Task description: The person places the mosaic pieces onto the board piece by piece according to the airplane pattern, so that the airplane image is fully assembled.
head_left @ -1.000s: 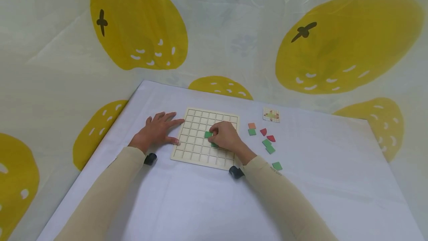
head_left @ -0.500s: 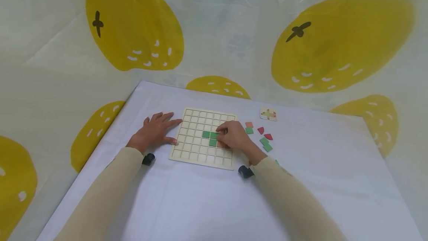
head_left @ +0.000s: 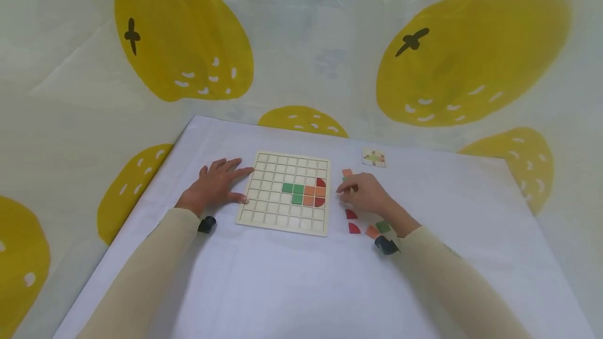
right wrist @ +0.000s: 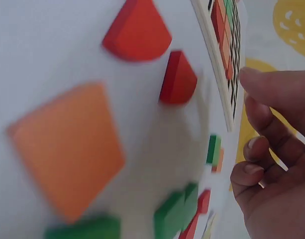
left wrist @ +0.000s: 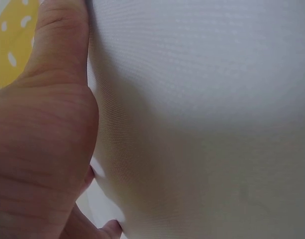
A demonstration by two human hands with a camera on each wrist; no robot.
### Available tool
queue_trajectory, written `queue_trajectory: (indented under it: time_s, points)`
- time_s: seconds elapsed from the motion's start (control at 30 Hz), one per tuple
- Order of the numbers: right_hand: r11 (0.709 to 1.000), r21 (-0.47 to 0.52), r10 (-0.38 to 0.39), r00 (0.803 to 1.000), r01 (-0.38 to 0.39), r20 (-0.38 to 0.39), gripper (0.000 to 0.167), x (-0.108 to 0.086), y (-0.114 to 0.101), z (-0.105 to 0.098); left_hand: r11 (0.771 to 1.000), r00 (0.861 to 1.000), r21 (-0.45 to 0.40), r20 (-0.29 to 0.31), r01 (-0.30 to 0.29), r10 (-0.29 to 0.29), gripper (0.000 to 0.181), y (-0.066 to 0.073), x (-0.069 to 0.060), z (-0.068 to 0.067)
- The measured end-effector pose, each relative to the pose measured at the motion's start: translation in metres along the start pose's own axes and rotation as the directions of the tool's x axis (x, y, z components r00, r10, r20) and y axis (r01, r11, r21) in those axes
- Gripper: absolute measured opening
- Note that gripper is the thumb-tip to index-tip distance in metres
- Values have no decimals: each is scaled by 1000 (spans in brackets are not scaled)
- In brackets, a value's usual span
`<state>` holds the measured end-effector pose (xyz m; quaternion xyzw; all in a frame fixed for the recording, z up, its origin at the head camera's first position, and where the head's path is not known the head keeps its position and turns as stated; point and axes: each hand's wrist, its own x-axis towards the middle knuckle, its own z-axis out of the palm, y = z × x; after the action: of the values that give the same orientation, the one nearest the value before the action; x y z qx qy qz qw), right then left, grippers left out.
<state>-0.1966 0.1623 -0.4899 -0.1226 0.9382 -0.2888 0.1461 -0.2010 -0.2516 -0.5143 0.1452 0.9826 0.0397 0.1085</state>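
Observation:
A pale gridded board (head_left: 264, 205) lies on the white table. Set in its right half are green squares (head_left: 298, 189), orange squares (head_left: 308, 201) and red quarter-circle pieces (head_left: 321, 182). My left hand (head_left: 214, 184) rests flat with fingers spread, index and thumb touching the board's left edge. In the left wrist view, the left hand (left wrist: 43, 129) shows mostly palm and thumb. My right hand (head_left: 365, 192) hovers right of the board over loose pieces, fingers loosely bent. Nothing shows between its fingers in the right wrist view, where the right hand (right wrist: 274, 144) is above the table.
Loose red quarter-circle pieces (head_left: 354, 228), an orange square (head_left: 372, 232) and a green square (head_left: 383, 226) lie near my right wrist. Another orange square (head_left: 347, 172) is beyond the hand. A small pattern card (head_left: 374, 157) lies at the back. Printed cloth (head_left: 301, 41) hangs behind.
My right hand has moved right, off the board to above the loose pieces, uncovering orange and red pieces on the grid. The left hand stays at the board's edge.

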Motion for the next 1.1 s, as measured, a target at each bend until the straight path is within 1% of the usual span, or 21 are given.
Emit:
queue_trajectory:
  time_s: [0.17, 0.3, 0.43, 0.53, 0.67, 0.83, 0.97, 1.1]
  points:
    - [999, -9, -42, 998, 42, 52, 16, -17, 32, -12, 1000, 1000, -3, -4, -5, 5, 92, -2, 0, 1]
    - [998, -6, -57, 993, 58, 106, 17, -34, 59, -21, 1000, 1000, -10, -8, -1, 1, 92, -1, 0, 1]
    - [998, -27, -58, 993, 61, 102, 20, -53, 83, -25, 1000, 1000, -14, -10, -3, 2, 91, 0, 0, 1]
    - [998, -33, -46, 995, 50, 92, 25, -64, 94, -27, 1000, 1000, -8, -7, -8, 8, 91, 0, 0, 1]
    - [998, -49, -33, 993, 38, 110, 32, -74, 99, -27, 1000, 1000, 3, -15, -5, 5, 92, -1, -1, 0]
    - [995, -91, -28, 993, 38, 117, 37, -79, 96, -26, 1000, 1000, -2, -17, -6, 6, 92, 0, -2, 0]
    - [994, -106, -7, 994, 19, 107, 34, -78, 93, -24, 1000, 1000, -9, -14, -4, 4, 92, 0, -3, 1]
    - [995, -100, 37, 993, -26, 109, 29, -77, 92, -21, 1000, 1000, -11, -17, -7, 7, 92, 1, -4, 2]
